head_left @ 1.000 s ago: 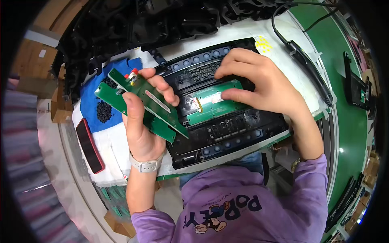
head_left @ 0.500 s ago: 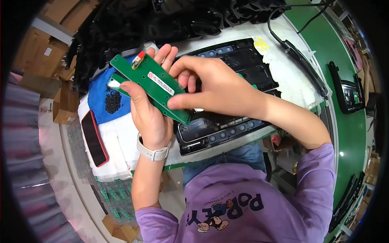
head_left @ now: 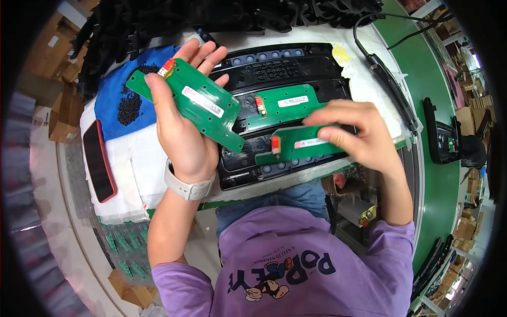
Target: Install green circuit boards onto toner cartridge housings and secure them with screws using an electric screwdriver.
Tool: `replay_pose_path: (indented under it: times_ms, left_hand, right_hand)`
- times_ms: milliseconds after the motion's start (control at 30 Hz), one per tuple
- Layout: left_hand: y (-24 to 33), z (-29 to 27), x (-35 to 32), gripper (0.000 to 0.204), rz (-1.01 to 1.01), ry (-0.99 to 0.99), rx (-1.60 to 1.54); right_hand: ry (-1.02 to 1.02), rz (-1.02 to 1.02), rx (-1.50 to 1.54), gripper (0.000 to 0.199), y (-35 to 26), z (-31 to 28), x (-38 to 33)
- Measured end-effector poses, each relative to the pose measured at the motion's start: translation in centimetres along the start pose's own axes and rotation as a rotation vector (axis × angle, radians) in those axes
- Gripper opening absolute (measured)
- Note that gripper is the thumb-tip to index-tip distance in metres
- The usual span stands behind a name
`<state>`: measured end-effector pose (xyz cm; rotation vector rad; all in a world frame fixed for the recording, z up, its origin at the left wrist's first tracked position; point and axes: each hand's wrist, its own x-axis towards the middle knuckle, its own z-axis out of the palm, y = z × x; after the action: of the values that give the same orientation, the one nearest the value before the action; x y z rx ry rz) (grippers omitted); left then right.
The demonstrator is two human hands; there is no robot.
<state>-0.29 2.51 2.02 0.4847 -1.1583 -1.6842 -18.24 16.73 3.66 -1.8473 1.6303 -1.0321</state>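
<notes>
1. Left hand (head_left: 182, 127), palm upward: the thumb presses on the face of the first green board (head_left: 198, 100), with the fingers extended behind it. A pale watch (head_left: 189, 186) encircles the wrist below.
2. Right hand (head_left: 359, 134): thumb and fingers pinch the right end of the second green board (head_left: 301, 143). The board is tilted, its red-and-white connector toward the left hand; whether it touches the panel beneath cannot be told.
3. Third green board (head_left: 282, 103): between the hands and slightly beyond the second, lying face up across the middle of a black panel (head_left: 253, 171). It bears a white label and a similar connector.
4. Phone (head_left: 99, 161), red-edged and dark-screened: left of the left hand, on the white-covered worktop (head_left: 364, 84).
5. Blue cloth (head_left: 108, 90): beyond the phone, left of the left hand, bearing piles of small black parts (head_left: 128, 108).
6. Black corded tool (head_left: 393, 92): beyond the right hand, to its right.
7. Yellow pieces (head_left: 340, 53): beyond the right hand, just beside the panel's far corner.
8. Black moulded parts (head_left: 227, 18): heaped farthest from both hands.
</notes>
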Motion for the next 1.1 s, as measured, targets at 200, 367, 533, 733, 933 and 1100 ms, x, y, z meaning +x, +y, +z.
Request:
replay_pose_path:
  times_ms: [200, 367, 533, 733, 933, 1100]
  left_hand:
    - [-1.2, 0.4, -0.5, 0.069, -0.004, -0.056, 0.051]
    - [-1.9, 0.6, -0.8, 0.066, -0.046, -0.045, 0.032]
    - [-1.9, 0.7, -0.7, 0.066, -0.057, -0.049, 0.081]
    - [-1.9, 0.5, -0.4, 0.068, -0.062, -0.088, 0.114]
    - [-0.5, 0.7, -0.1, 0.075, -0.217, -0.269, -0.205]
    - [0.7, 2.0, -1.6, 0.082, -0.547, -0.421, -0.518]
  right_hand:
    - [-0.093, -0.011, -0.014, 0.016, 1.0, 1.0, -0.5]
    - [-0.108, -0.072, -0.154, 0.021, 0.8, 0.8, -0.4]
    - [-0.04, -0.114, -0.261, 0.024, 1.3, 1.2, -0.4]
    - [-0.035, -0.172, -0.33, 0.028, 1.6, 0.8, 0.1]
    - [0.178, -0.493, -0.44, 0.033, 0.3, 0.8, 2.7]
    - [0.287, -0.803, -0.642, 0.02, -2.1, 1.4, 4.6]
